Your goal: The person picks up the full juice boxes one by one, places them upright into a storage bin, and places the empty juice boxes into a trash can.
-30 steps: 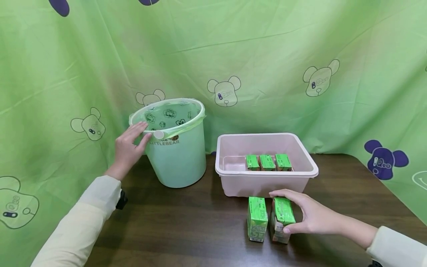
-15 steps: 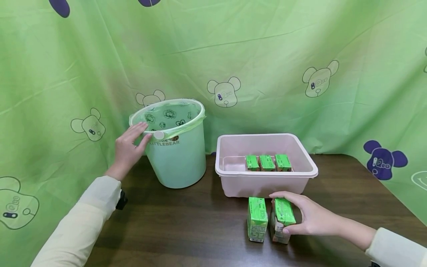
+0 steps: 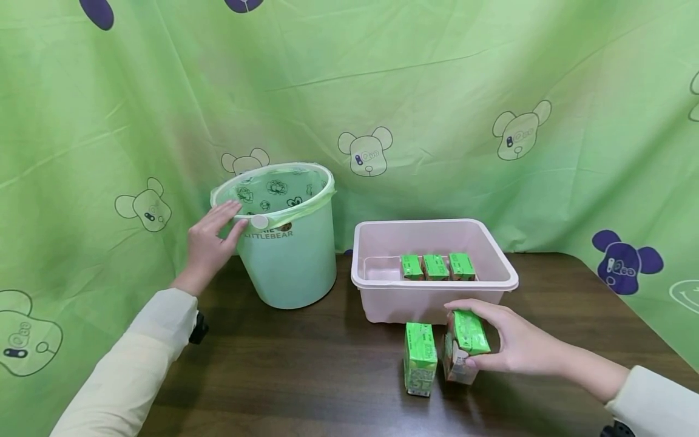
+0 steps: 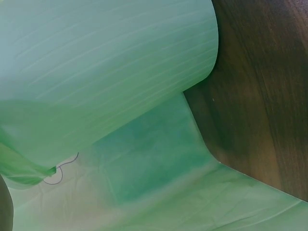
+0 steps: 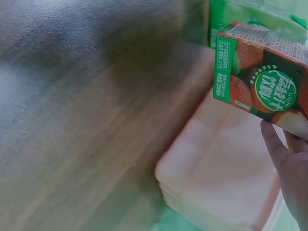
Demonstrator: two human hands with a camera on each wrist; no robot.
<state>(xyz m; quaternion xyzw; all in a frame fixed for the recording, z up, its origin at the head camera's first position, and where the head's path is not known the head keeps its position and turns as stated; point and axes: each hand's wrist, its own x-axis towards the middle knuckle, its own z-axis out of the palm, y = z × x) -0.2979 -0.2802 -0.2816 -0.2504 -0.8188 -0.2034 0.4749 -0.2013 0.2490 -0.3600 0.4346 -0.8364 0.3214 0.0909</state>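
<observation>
My right hand pinches a lychee juice carton between its thumb and fingers. The carton has a green top and red fruit printing; it is tilted, its base raised off the table. A second juice carton stands upright on the table just left of it. In the right wrist view the held carton shows its printed side, with fingers against it. My left hand rests on the near left rim of a light green bin, fingers extended over the rim and thumb outside.
A pink plastic tub stands behind the cartons, with three green-topped cartons in a row inside. The bin has a patterned green liner. A green printed cloth hangs along the back of the dark wooden table.
The right hand has lifted the right-hand carton slightly off the table and tilted it. The left hand stays on the bin's rim, and the other carton has not moved.
</observation>
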